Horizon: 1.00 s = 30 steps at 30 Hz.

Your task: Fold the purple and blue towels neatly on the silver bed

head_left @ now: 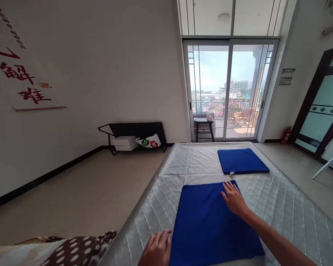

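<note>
A flat blue cloth piece (208,221), like a cushion cover, lies spread on a quilted silver-grey mattress (147,210). My right hand (234,199) rests palm down near its far right corner, fingers stretched out. At the near left edge of the same cloth is my left hand (157,249), its fingers extended and its lower part cut off by the frame. A second blue cloth piece (242,161), folded or stacked flat with a small white tag, lies farther back on the mattress, apart from both hands.
Brown polka-dot fabric (80,249) lies at the lower left. By the wall stands a black rack (135,129) with white boxes (124,143) and a printed bag (150,141). A dark stool (204,125) stands near the glass sliding door (208,81); a fire extinguisher (286,135) is at right.
</note>
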Available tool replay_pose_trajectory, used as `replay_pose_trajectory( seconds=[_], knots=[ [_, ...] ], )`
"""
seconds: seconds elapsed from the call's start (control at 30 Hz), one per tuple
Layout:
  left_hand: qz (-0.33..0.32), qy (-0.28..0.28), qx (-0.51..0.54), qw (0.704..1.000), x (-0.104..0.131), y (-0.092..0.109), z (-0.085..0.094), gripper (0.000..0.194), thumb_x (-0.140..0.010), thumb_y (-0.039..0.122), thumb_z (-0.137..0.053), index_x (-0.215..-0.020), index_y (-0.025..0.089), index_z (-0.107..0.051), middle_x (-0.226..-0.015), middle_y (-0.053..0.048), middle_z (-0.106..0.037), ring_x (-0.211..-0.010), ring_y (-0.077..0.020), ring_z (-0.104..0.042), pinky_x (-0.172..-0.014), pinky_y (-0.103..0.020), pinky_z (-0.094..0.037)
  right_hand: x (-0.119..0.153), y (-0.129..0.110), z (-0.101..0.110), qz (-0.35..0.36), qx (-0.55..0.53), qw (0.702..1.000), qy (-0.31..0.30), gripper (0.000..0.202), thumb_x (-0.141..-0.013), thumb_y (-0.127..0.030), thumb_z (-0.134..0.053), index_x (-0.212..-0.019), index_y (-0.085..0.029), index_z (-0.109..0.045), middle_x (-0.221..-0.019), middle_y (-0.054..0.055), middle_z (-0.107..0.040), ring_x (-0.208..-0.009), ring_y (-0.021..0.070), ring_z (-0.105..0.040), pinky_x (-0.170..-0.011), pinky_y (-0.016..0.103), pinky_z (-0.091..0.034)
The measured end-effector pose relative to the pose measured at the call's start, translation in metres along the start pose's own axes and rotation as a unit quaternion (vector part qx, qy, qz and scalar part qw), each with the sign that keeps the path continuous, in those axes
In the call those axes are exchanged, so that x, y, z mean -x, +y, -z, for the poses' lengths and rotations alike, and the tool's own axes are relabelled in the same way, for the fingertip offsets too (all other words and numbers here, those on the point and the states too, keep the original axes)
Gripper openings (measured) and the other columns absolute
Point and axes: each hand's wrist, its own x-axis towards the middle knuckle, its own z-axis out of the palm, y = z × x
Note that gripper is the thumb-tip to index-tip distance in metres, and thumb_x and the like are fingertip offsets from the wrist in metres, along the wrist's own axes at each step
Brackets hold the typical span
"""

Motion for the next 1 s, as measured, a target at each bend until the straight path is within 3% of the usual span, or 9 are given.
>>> replay_pose_trajectory(
  seconds=[0.13, 0.23, 0.33, 0.4, 0.5, 0.63, 0.8, 1.0],
  knots=[
    [-0.115, 0.005, 0.041, 0.993, -0.074, 0.05, -0.002, 0.037, -0.1, 0.027, -0.036, -0.113, 0.025, -0.07, -0.109, -0.005, -0.075, -0.104, -0.0211, -0.069, -0.093, -0.038, -0.056, 0.002, 0.018, 0.006, -0.091, 0.047, 0.993, -0.057, 0.063, -0.103, -0.04, -0.028, -0.155, -0.004, -0.033, -0.162, 0.015, -0.03, -0.152, 0.0239, -0.022, -0.123, 0.04, -0.018],
    [-0.164, -0.04, 0.034, 0.985, -0.117, 0.095, -0.028, 0.037, -0.102, 0.034, -0.038, -0.123, 0.024, -0.067, -0.124, -0.007, -0.071, -0.118, -0.0222, -0.064, -0.103, -0.041, -0.052, 0.005, 0.015, 0.003, -0.112, 0.06, 0.988, -0.083, 0.066, -0.103, -0.041, -0.027, -0.156, -0.003, -0.027, -0.163, 0.014, -0.026, -0.152, 0.0229, -0.02, -0.124, 0.039, -0.015],
    [-0.18, -0.095, -0.012, 0.979, -0.137, 0.117, -0.061, 0.046, -0.102, 0.044, -0.04, -0.139, 0.024, -0.057, -0.145, -0.009, -0.059, -0.137, -0.0279, -0.05, -0.113, -0.048, -0.043, 0.009, 0.013, 0.001, -0.122, 0.059, 0.987, -0.085, 0.067, -0.102, -0.043, -0.027, -0.157, -0.004, -0.024, -0.164, 0.013, -0.024, -0.152, 0.0223, -0.019, -0.124, 0.039, -0.015],
    [-0.174, -0.135, -0.04, 0.975, -0.142, 0.115, -0.076, 0.051, -0.101, 0.049, -0.041, -0.145, 0.026, -0.052, -0.152, -0.009, -0.05, -0.143, -0.031, -0.041, -0.117, -0.052, -0.037, 0.011, 0.014, 0.002, -0.123, 0.058, 0.987, -0.086, 0.067, -0.102, -0.044, -0.026, -0.158, -0.006, -0.025, -0.164, 0.012, -0.024, -0.152, 0.0222, -0.02, -0.124, 0.039, -0.015],
    [-0.161, -0.175, -0.051, 0.97, -0.146, 0.098, -0.087, 0.053, -0.101, 0.052, -0.038, -0.149, 0.031, -0.045, -0.157, -0.006, -0.044, -0.148, -0.0304, -0.034, -0.12, -0.053, -0.033, 0.008, 0.018, 0.004, -0.123, 0.064, 0.987, -0.082, 0.065, -0.102, -0.045, -0.026, -0.157, -0.011, -0.029, -0.162, 0.011, -0.03, -0.151, 0.0236, -0.024, -0.123, 0.044, -0.014],
    [-0.158, -0.189, -0.037, 0.969, -0.148, 0.071, -0.087, 0.055, -0.102, 0.057, -0.031, -0.15, 0.034, -0.043, -0.159, -0.002, -0.04, -0.149, -0.0273, -0.032, -0.121, -0.051, -0.03, -0.001, 0.023, 0.002, -0.121, 0.075, 0.988, -0.055, 0.065, -0.102, -0.044, -0.027, -0.154, -0.006, -0.035, -0.159, 0.016, -0.037, -0.15, 0.0259, -0.027, -0.124, 0.045, -0.012],
    [-0.144, -0.201, -0.035, 0.968, -0.152, 0.046, -0.081, 0.056, -0.101, 0.059, -0.028, -0.151, 0.036, -0.04, -0.161, -0.002, -0.036, -0.15, -0.0255, -0.03, -0.122, -0.051, -0.027, -0.005, 0.035, -0.008, -0.09, 0.042, 0.993, -0.058, 0.068, -0.102, -0.048, -0.026, -0.157, -0.006, -0.029, -0.163, 0.013, -0.029, -0.152, 0.0221, -0.021, -0.123, 0.039, -0.018],
    [-0.136, -0.187, -0.04, 0.972, -0.159, 0.025, -0.084, 0.057, -0.101, 0.059, -0.028, -0.152, 0.034, -0.039, -0.161, -0.005, -0.036, -0.149, -0.026, -0.031, -0.122, -0.051, -0.026, -0.001, 0.035, -0.009, -0.102, 0.07, 0.99, -0.066, 0.069, -0.103, -0.049, -0.022, -0.158, -0.007, -0.026, -0.163, 0.012, -0.027, -0.152, 0.0208, -0.02, -0.124, 0.041, -0.015]
  ],
)
